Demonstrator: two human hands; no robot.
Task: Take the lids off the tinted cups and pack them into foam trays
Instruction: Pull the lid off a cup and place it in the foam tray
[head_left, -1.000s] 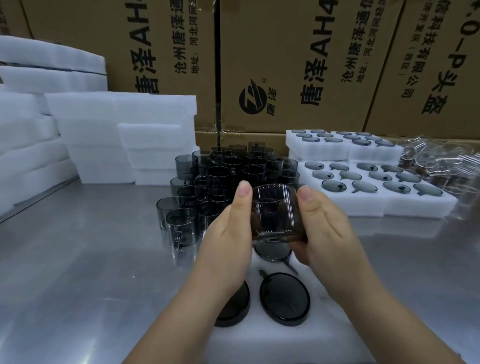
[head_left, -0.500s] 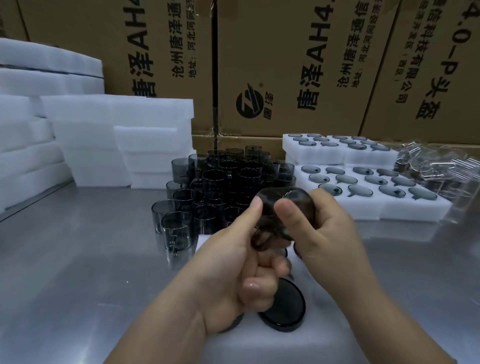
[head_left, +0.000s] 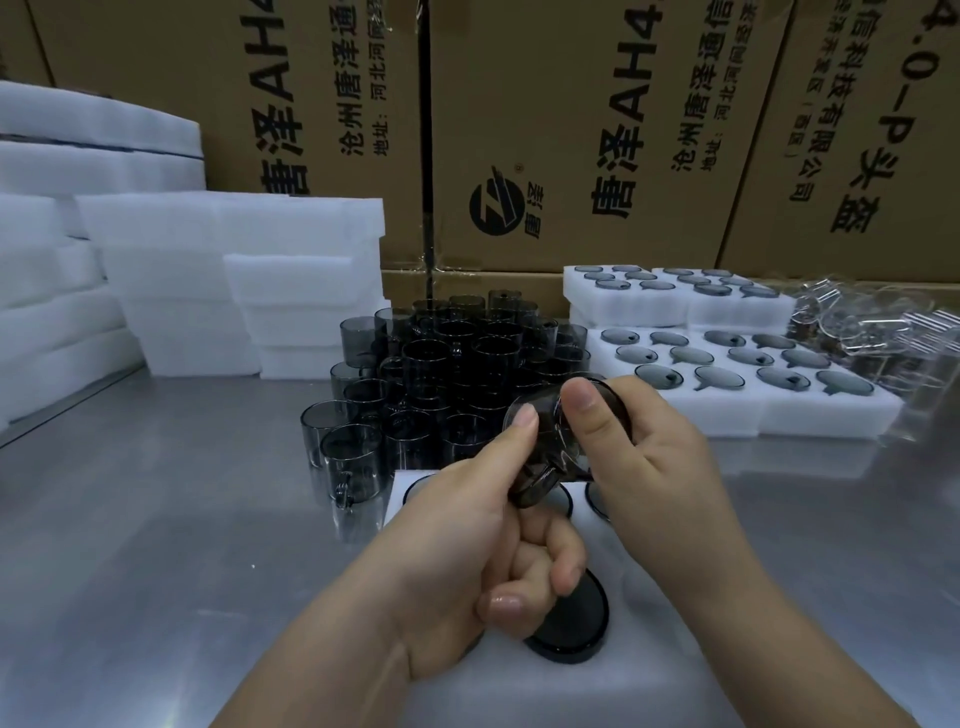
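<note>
A smoky tinted cup (head_left: 545, 441) lies tilted on its side between both hands, above the near foam tray (head_left: 649, 670). My right hand (head_left: 644, 457) grips its upper end with thumb on top. My left hand (head_left: 467, 561) pinches the lower rim with thumb and curled fingers. Whether a lid sits on the cup cannot be told. A packed cup (head_left: 571, 618) shows as a dark disc in the tray under my left hand. Behind stands a cluster of several tinted cups (head_left: 441, 374).
Filled foam trays (head_left: 727, 395) sit at the right, with a second layer (head_left: 675, 306) behind. Clear lids (head_left: 872, 322) are heaped at the far right. Blank foam stacks (head_left: 234, 275) line the left and back. Cardboard boxes (head_left: 571, 130) wall off the rear of the steel table (head_left: 156, 545).
The cup went from upright between both hands to tilted on its side. My left fingers curled under its lower rim, and my right thumb moved on top.
</note>
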